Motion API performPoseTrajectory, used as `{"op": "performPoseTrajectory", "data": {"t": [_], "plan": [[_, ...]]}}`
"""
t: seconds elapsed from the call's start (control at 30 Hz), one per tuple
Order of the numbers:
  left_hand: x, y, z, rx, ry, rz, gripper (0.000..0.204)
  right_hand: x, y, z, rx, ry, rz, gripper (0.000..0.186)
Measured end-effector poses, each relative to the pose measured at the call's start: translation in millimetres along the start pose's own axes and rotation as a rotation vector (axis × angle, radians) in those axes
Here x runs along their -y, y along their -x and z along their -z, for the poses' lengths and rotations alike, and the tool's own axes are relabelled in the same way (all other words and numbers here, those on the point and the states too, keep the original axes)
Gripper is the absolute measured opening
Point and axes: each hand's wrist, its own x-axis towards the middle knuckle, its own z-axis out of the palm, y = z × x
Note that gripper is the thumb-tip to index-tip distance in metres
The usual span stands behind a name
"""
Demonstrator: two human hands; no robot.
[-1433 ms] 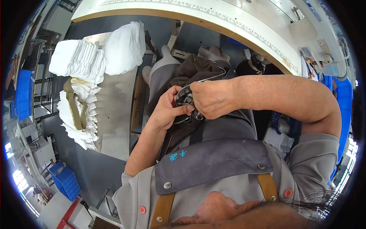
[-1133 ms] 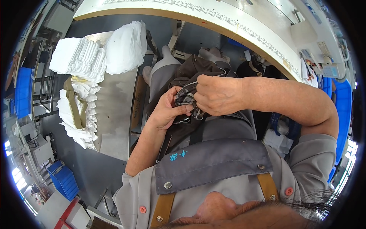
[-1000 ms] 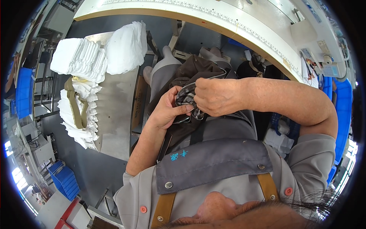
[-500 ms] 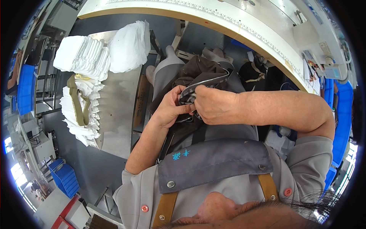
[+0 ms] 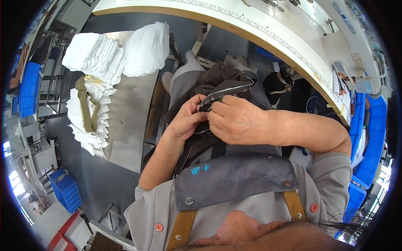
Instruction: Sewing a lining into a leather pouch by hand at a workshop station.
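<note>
Across my lap lies a piece of dark brown zippered cloth (image 5: 217,74), bunched up; whether it is a garment or a bag I cannot tell. A silver-toothed zipper (image 5: 228,90) curves along its opening, where some patterned dark cloth shows. My left hand (image 5: 189,118) pinches the cloth's edge at the left of the opening, thumb and fingers closed on it. Close against it, my right hand (image 5: 234,119) is closed with its fingertips at the same edge. Its knuckles hide what exactly those fingertips grip.
To the left, a metal-topped table (image 5: 127,121) carries stacked white cloth pieces (image 5: 92,54) and an olive strap (image 5: 87,106). A white worktable (image 5: 234,19) with a ruler edge curves ahead, a machine (image 5: 351,50) on its right. Blue bins (image 5: 374,138) stand at right.
My right hand has turned and come lower, its knuckles now facing up, and the right elbow has dropped nearer my body. The left hand keeps its pinch in nearly the same place.
</note>
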Motion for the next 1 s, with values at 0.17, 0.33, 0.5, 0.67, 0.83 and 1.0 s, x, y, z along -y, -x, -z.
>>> {"op": "performPoseTrajectory", "data": {"t": [0.17, 0.33, 0.5, 0.67, 0.83, 1.0], "plan": [[3, 1, 0, 0.003, 0.013, -0.006, 0.034, -2, -3, 7, 0.191, 0.111, 0.078, 0.012], [6, 1, 1, 0.005, 0.000, -0.014, 0.036, -7, -8, -3, 0.089, 0.052, 0.165, 0.010], [6, 0, 3, 0.025, -0.058, 0.028, 0.038, 3, -19, -10, 0.031, 0.105, 0.238, 0.011], [5, 3, -1, -0.001, -0.068, -0.013, 0.039, -8, -16, 5, 0.048, 0.062, 0.128, 0.010], [5, -1, -2, -0.021, -0.052, -0.035, 0.039, -10, -15, 7, 0.195, 0.139, 0.192, 0.009], [12, -6, 1, 0.010, -0.031, -0.004, 0.037, 0, -15, -15, 0.177, 0.140, 0.318, 0.010]]}}
